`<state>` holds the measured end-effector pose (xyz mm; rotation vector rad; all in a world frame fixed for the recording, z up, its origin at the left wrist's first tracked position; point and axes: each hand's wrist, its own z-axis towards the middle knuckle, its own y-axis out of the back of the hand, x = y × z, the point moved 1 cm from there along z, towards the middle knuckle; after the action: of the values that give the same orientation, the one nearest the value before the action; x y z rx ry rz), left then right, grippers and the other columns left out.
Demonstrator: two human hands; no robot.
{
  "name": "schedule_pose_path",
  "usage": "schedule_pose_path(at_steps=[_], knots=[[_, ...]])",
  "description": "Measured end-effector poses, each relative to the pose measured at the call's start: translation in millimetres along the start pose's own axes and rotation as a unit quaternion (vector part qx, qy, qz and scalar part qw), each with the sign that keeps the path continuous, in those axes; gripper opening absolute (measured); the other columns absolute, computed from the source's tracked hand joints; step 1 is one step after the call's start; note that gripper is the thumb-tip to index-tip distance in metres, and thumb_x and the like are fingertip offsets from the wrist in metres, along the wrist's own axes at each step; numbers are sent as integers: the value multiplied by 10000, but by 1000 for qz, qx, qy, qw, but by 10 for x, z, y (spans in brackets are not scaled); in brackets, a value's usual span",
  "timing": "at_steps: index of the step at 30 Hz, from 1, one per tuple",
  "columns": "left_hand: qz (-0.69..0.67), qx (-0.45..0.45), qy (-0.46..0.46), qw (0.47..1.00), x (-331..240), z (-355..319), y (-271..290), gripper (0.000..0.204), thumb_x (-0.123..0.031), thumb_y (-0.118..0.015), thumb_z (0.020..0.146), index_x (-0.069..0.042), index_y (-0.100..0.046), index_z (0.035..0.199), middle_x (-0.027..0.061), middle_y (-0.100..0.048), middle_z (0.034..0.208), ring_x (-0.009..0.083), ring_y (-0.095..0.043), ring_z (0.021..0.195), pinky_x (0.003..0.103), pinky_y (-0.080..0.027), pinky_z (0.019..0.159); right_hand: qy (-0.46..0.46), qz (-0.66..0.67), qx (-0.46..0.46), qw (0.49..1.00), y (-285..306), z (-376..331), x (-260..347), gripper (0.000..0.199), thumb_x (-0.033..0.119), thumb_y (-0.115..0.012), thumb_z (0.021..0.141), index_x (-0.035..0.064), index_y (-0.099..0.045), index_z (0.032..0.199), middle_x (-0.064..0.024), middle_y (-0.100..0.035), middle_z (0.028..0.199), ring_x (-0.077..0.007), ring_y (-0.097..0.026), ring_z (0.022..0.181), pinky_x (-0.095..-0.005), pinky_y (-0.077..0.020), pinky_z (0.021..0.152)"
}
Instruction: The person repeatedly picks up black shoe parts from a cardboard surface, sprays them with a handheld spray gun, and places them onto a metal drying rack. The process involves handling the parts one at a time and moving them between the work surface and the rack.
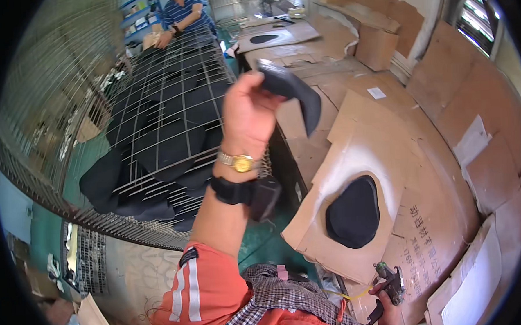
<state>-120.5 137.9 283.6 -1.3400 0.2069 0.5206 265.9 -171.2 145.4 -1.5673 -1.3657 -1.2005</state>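
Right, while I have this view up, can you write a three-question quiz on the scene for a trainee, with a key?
1. Which one holds the spray gun? A) the left hand B) the right hand C) neither hand
2. True or false: the gold watch is worn on the right wrist.
3. Fill in: just past the far end of the black piece lying on the cardboard sheet, the cardboard is coloured ____.

Key: 1. B. 2. False; it is on the left wrist. 3. White.
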Motion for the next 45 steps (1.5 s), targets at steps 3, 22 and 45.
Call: schedule_pose_path(at_steps=[3,22,45], knots=[[75,-16,-191,979,-700,-339,244,107,-70,-568,835,-40,-622,922,87,-655,950,234,-608,922,404,-478,867,-40,-58,18,997,-20,183,-17,387,131,-567,898,27,-500,1265,-38,-616,1028,-88,-517,675,-224,-433,587],[383,-184,-66,903,134,-1421,1489,170,-198,-584,932,-44,-557,998,58,-619,900,122,-619,673,221,-504,588,60,-42,-72,995,76,-209,163,543,118,-626,820,-10,-431,1310,-91,-641,892,-170,-609,761,-305,-481,742],[474,-28,227,850,1682,-1448,1725,178,-62,-581,854,-2,-570,1021,6,-603,773,67,-559,626,197,-453,567,16,83,-229,970,93,-1325,26,508,105,-705,759,-18,-524,1217,-111,-635,803,-190,-625,716,-311,-506,684]])
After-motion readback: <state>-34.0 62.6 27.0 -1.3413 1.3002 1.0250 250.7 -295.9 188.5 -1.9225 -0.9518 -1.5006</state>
